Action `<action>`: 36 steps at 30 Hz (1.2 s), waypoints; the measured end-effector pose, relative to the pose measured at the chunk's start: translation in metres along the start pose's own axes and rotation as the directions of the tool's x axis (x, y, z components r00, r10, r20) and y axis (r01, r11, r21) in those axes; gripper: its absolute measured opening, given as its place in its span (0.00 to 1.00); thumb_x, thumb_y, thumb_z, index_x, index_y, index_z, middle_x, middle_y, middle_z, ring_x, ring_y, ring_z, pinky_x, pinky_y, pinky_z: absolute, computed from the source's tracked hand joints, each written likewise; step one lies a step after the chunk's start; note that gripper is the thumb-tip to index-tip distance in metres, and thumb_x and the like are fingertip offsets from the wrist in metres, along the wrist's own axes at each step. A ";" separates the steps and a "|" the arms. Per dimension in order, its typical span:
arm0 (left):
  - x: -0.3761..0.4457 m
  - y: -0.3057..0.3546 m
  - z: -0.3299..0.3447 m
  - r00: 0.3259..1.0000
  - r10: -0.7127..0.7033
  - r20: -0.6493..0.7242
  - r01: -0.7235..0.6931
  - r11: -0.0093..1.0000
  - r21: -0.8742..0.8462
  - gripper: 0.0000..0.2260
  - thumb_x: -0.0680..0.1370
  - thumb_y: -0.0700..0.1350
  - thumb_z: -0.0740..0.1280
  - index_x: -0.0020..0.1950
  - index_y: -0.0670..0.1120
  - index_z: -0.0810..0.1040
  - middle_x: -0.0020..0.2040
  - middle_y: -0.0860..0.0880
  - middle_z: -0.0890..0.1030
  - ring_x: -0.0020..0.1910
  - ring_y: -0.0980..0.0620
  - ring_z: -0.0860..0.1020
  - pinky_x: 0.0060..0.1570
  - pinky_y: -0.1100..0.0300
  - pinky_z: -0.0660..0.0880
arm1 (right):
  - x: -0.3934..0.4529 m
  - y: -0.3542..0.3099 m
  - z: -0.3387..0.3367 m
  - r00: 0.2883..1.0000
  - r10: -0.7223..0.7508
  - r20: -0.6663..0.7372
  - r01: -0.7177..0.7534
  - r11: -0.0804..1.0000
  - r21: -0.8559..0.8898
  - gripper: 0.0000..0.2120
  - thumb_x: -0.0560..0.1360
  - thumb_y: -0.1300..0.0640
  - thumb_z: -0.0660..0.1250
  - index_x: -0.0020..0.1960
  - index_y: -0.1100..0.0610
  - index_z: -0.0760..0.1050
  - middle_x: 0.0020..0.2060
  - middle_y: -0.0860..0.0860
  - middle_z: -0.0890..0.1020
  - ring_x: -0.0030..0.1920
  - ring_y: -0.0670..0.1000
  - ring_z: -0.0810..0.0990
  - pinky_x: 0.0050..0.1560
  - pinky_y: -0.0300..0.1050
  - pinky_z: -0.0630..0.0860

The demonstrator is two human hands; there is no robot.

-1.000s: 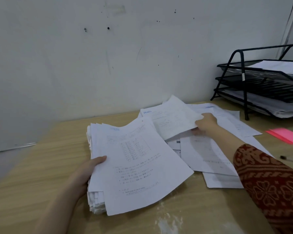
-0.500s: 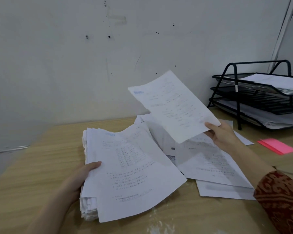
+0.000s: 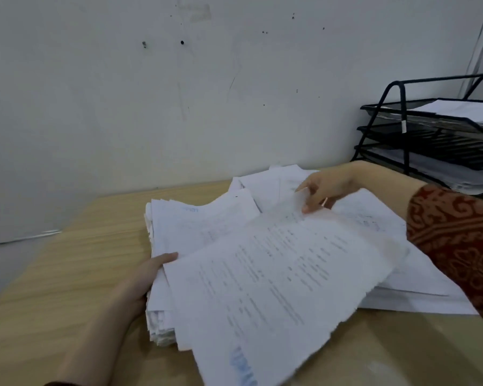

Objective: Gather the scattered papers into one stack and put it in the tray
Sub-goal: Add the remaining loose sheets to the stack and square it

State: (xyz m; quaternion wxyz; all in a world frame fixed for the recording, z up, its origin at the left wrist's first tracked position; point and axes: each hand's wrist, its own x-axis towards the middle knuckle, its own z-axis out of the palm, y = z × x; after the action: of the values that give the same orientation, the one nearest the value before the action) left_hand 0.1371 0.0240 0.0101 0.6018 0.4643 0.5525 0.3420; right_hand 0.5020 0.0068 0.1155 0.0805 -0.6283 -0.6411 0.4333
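Nearest on the bench (image 3: 67,246), the left hand (image 3: 148,277) curls around the stack's (image 3: 162,324) left edge, a loose sheet (image 3: 276,288) lying skewed on top. Beyond, the right hand (image 3: 324,190) hovers half open and empty above scattered papers (image 3: 418,277), with the tray (image 3: 430,135) far right, nearer that hand.

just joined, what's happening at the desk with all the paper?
A person is gathering loose sheets into one pile on the wooden desk. The left hand grips the thick stack at its left edge. The right hand rests at the far edge of a printed sheet lying skewed on top. More loose papers lie to the right. The black tiered tray at the back right has not received the stack.
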 end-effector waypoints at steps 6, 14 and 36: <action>0.001 0.000 -0.001 0.998 -0.023 0.050 0.028 0.995 -0.096 0.10 0.78 0.44 0.65 0.58 0.41 0.76 0.52 0.39 0.83 0.50 0.39 0.81 0.48 0.46 0.77 | 0.073 -0.088 0.032 0.923 -0.267 -0.278 0.028 0.765 -0.644 0.18 0.71 0.61 0.71 0.60 0.58 0.72 0.49 0.48 0.71 0.52 0.51 0.71 0.51 0.45 0.72; 0.001 -0.004 -0.002 0.994 0.048 0.101 -0.031 0.987 -0.159 0.25 0.68 0.46 0.75 0.64 0.43 0.74 0.52 0.43 0.84 0.49 0.42 0.83 0.50 0.46 0.78 | 0.143 -0.155 0.103 0.778 -0.568 -0.268 0.230 0.655 -0.720 0.10 0.73 0.68 0.60 0.44 0.54 0.69 0.40 0.48 0.71 0.43 0.51 0.70 0.38 0.41 0.65; 0.009 -0.006 -0.004 0.997 0.069 0.042 -0.065 0.993 -0.103 0.18 0.75 0.36 0.68 0.65 0.39 0.74 0.58 0.40 0.81 0.54 0.39 0.80 0.54 0.45 0.75 | 0.036 0.023 0.068 0.842 -0.046 -0.537 -0.204 0.895 -0.396 0.40 0.69 0.37 0.68 0.74 0.46 0.55 0.73 0.51 0.62 0.71 0.56 0.62 0.68 0.58 0.62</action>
State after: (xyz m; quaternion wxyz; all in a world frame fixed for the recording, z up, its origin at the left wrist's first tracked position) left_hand 0.1336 0.0307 0.0013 0.6252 0.4593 0.5046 0.3788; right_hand 0.4674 0.0035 0.0427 0.0934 -0.7518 -0.6467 0.0890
